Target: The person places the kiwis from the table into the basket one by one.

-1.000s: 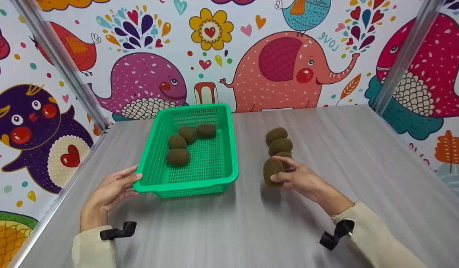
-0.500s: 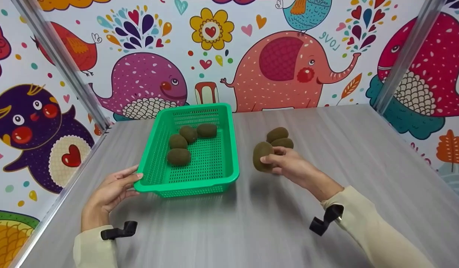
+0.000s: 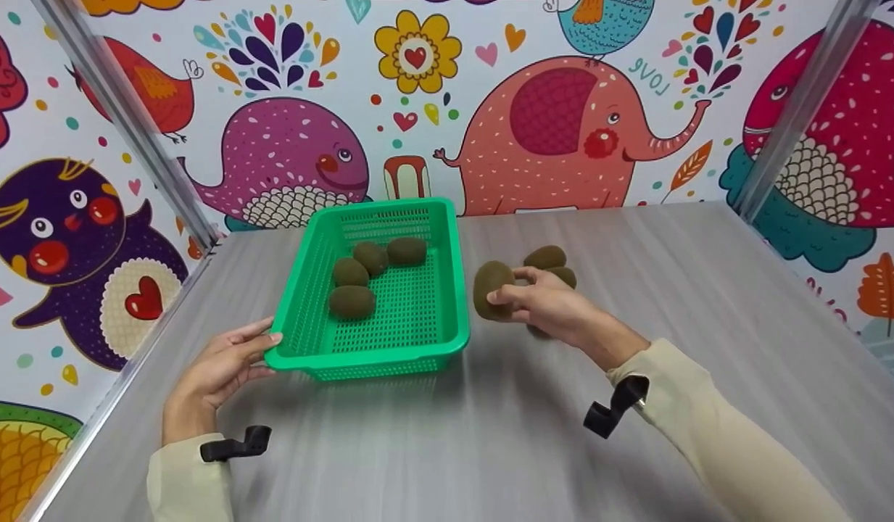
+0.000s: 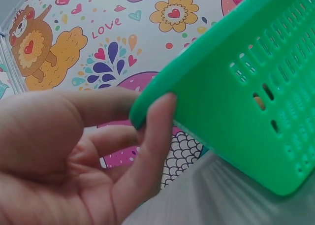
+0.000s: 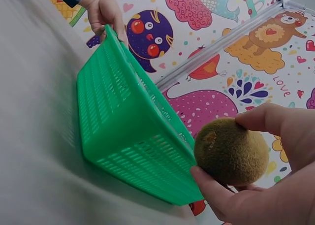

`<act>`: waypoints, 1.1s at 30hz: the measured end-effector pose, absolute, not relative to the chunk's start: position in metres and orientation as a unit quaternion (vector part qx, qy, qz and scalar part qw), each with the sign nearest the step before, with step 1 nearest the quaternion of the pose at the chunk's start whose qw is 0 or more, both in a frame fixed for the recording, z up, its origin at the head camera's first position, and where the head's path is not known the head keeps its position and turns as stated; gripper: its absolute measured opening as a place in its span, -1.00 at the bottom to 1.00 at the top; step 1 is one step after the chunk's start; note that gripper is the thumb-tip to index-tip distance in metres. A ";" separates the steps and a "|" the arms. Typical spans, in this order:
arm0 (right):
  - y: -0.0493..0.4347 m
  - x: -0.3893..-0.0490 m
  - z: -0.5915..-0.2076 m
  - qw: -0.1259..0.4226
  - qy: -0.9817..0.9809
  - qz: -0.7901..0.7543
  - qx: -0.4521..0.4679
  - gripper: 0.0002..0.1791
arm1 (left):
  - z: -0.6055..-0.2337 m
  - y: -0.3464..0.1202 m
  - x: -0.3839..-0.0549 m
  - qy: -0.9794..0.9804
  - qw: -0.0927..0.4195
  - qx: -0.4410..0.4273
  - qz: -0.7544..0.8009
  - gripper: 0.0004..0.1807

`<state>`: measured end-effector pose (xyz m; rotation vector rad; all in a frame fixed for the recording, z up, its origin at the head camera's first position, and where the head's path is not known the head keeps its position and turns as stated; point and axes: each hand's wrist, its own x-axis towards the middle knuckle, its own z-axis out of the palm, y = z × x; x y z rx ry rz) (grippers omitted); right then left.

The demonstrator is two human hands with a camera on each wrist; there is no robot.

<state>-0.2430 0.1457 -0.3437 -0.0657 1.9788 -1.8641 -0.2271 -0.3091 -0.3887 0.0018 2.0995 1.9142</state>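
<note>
My right hand (image 3: 563, 304) holds a brown fuzzy kiwi (image 3: 494, 290) between thumb and fingers, just right of the basket's right side. In the right wrist view, the kiwi (image 5: 231, 151) overlaps the basket's rim. With thumb and fingers my left hand (image 3: 222, 370) pinches the near left corner of the green plastic basket (image 3: 367, 360). The left wrist view shows the thumb over the basket rim (image 4: 172, 77). Inside the basket lie several kiwis (image 3: 352, 302), bunched toward its left and back.
Behind my right hand, two kiwis (image 3: 545, 257) lie on the grey table (image 3: 388, 449). Part of another kiwi (image 3: 538, 332) shows below that hand, mostly hidden. A cartoon-printed wall (image 3: 417, 130) rises at the back, with metal posts (image 3: 795, 109) at the corners.
My right hand has carried the kiwi left and away from me, from the table kiwis toward the basket. The left hand keeps its grip on the basket corner.
</note>
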 end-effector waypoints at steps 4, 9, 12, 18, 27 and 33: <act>0.134 -0.246 -0.338 0.207 0.710 -0.672 -0.031 -0.23 | -0.389 -0.309 -0.227 0.729 0.152 0.004 0.667 -0.23; 0.122 -0.253 -0.329 0.212 0.712 -0.668 -0.041 -0.21 | -0.388 -0.309 -0.228 0.729 0.148 0.006 0.668 -0.23; 0.115 -0.257 -0.325 0.214 0.711 -0.668 -0.044 -0.21 | -0.389 -0.308 -0.229 0.731 0.145 0.009 0.667 -0.24; 0.103 -0.262 -0.324 0.218 0.710 -0.668 -0.045 -0.25 | -0.389 -0.309 -0.228 0.738 0.145 0.010 0.659 -0.24; 0.081 -0.265 -0.328 0.225 0.717 -0.657 -0.057 -0.26 | -0.390 -0.311 -0.226 0.735 0.146 0.010 0.662 -0.24; 0.072 -0.267 -0.331 0.232 0.739 -0.632 -0.033 -0.28 | -0.390 -0.308 -0.228 0.736 0.147 0.010 0.661 -0.24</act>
